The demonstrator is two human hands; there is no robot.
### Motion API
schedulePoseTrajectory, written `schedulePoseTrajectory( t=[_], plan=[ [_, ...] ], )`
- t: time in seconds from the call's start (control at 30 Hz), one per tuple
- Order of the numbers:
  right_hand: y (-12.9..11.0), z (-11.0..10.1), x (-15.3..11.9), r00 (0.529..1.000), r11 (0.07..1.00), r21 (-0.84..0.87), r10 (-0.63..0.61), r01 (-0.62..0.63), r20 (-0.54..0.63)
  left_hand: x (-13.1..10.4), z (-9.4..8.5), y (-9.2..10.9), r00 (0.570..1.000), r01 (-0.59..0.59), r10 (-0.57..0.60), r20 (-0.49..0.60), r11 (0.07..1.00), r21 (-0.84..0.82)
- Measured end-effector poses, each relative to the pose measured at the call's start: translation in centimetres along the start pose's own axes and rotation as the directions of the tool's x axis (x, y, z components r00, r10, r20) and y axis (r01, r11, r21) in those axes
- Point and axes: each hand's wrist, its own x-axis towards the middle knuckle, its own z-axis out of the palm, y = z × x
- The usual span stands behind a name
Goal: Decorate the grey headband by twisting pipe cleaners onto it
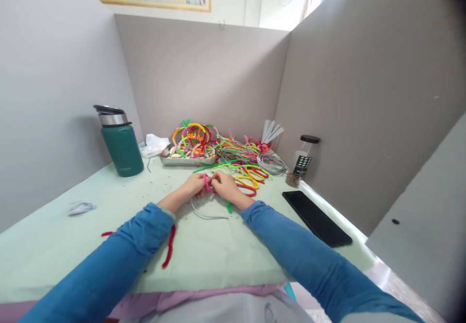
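Note:
My left hand (195, 186) and my right hand (224, 187) meet over the middle of the table. Both have their fingers closed on a pink pipe cleaner (206, 182), which is bent in a curve between them. A thin grey wire (204, 216) trails from under my left hand onto the table. Below my right wrist lies a short green pipe cleaner piece (229, 207). Just right of my right hand are a yellow zigzag pipe cleaner (251, 181) and a red zigzag one (249, 192). My fingertips partly hide one another.
A metal tray (187, 161) holds pipe cleaner headbands and small pieces. Beside it are a heap of colourful pipe cleaners (240, 150) and a wire coil (271, 163). A green bottle (124, 148) stands left; a jar (301, 162) and black phone (315, 218) are right. Partitions enclose the table.

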Motion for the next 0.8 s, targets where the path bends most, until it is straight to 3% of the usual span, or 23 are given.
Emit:
schedulePoseTrajectory(
  t=[0.8],
  plan=[
    [0.09, -0.13, -0.06, 0.999, 0.999, 0.038, -0.038, 0.038, 0.008, -0.48, 0.0, 0.67, 1.0, -0.002, 0.002, -0.009, 1.0, 0.009]
  ],
)
